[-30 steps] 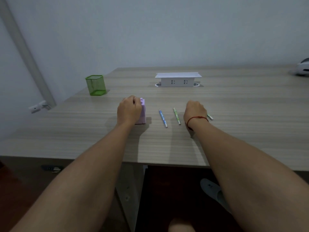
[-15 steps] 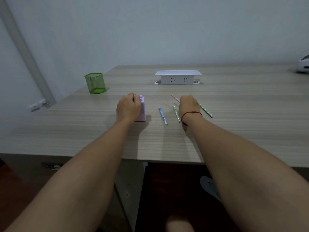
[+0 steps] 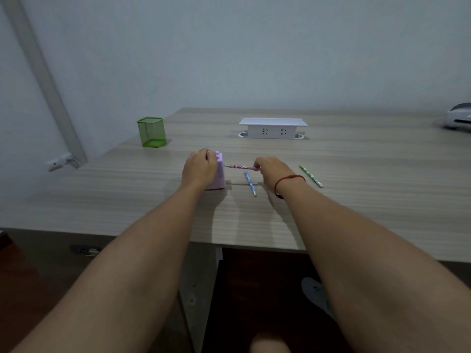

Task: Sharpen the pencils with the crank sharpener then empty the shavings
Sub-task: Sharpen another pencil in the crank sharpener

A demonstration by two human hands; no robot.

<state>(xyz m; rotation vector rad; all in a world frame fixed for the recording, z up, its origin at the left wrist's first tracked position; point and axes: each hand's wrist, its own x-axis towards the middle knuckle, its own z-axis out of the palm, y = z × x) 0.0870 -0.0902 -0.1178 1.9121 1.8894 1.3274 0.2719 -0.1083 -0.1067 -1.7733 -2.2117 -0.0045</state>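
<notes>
While left hand [image 3: 200, 168] grips sharpener [image 3: 220, 174], right hand [image 3: 271, 170] pink pencil [image 3: 239, 166]: blue pencil [image 3: 250, 183] between.

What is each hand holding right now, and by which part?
The left hand grips the purple sharpener by its top and left side. The right hand pinches the pink pencil by its right end; its other end meets the sharpener.

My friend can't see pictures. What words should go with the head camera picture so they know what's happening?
A person's left hand grips a lilac sharpener on a wooden table while the right hand pinches a pink pencil, its tip toward the sharpener. A blue pencil and a green pencil lie nearby, a green mesh cup further back.
</notes>
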